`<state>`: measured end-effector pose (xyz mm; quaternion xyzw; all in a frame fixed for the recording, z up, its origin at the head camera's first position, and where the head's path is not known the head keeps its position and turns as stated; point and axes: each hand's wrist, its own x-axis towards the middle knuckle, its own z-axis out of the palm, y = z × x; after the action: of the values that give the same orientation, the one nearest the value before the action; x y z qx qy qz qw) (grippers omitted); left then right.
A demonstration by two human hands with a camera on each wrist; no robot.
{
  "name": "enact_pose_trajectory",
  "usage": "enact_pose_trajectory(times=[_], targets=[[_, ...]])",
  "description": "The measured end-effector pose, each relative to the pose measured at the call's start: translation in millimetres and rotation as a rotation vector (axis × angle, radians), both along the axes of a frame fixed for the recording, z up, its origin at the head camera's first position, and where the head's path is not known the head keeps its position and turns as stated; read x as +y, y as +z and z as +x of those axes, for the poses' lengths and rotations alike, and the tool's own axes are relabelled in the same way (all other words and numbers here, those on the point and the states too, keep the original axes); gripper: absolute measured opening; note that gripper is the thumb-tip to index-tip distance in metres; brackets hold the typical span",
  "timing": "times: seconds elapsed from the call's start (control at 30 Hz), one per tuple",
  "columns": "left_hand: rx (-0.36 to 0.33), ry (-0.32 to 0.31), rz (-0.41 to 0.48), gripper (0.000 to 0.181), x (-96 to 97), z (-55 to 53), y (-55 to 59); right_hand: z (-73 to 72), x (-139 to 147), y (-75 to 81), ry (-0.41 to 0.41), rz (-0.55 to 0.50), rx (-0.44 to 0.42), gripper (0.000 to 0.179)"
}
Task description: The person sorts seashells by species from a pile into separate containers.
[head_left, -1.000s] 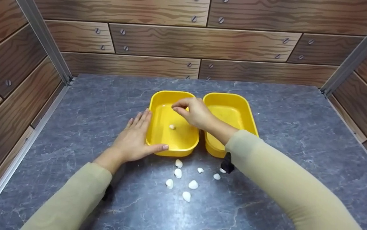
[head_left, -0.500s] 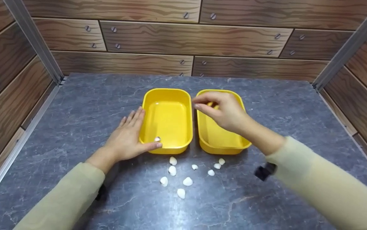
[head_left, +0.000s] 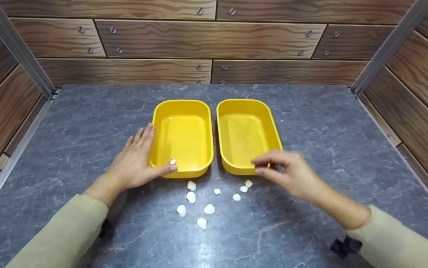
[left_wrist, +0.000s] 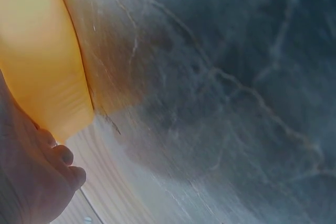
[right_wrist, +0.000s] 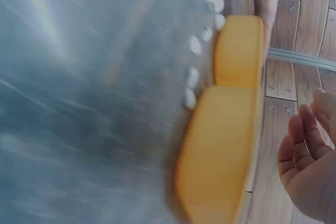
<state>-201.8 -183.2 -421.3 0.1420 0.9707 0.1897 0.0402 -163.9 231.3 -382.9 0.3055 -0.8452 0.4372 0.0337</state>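
Note:
Two yellow plastic containers stand side by side. In the head view my left hand rests against the left container, fingers straight along its outer side and thumb over the front rim. One small white seashell lies inside near that thumb. My right hand hovers over the front right corner of the right container, fingers loosely bent, with nothing visible between them. Several white seashells, one a larger shell, lie on the table in front. The right wrist view shows the right hand's fingers beyond the container's rim.
The grey marbled tabletop is enclosed by wood-patterned walls at the back and sides. Metal corner posts rise at the back corners. A small black device sits by the right sleeve's cuff.
My right hand has moved from over the left container to the right container's near corner. The shell inside the left container has shifted toward its front left. My left hand stays on the container.

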Motion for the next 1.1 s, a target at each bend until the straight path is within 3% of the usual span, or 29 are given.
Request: enact_pose_trajectory(times=[0.2, 0.47, 0.73, 1.1], targets=[[0.002, -0.007, 0.008, 0.126, -1.8, 1.8, -0.7, 14.2, 9.6, -31.5, 0.035, 0.007, -0.021, 0.020], [0.015, -0.009, 0.021, 0.124, -3.5, 3.3, -1.4, 12.1, 14.6, -57.1, -0.010, 0.095, -0.139, 0.027], [-0.009, 0.002, 0.000, 0.125, -1.1, 1.1, 1.9, 6.3, 16.1, -65.4, -0.010, 0.129, -0.173, 0.031], [0.010, -0.008, -0.008, 0.125, -0.8, -0.5, 1.3, 4.2, 15.3, -70.4, 0.019, 0.159, -0.097, 0.034]])
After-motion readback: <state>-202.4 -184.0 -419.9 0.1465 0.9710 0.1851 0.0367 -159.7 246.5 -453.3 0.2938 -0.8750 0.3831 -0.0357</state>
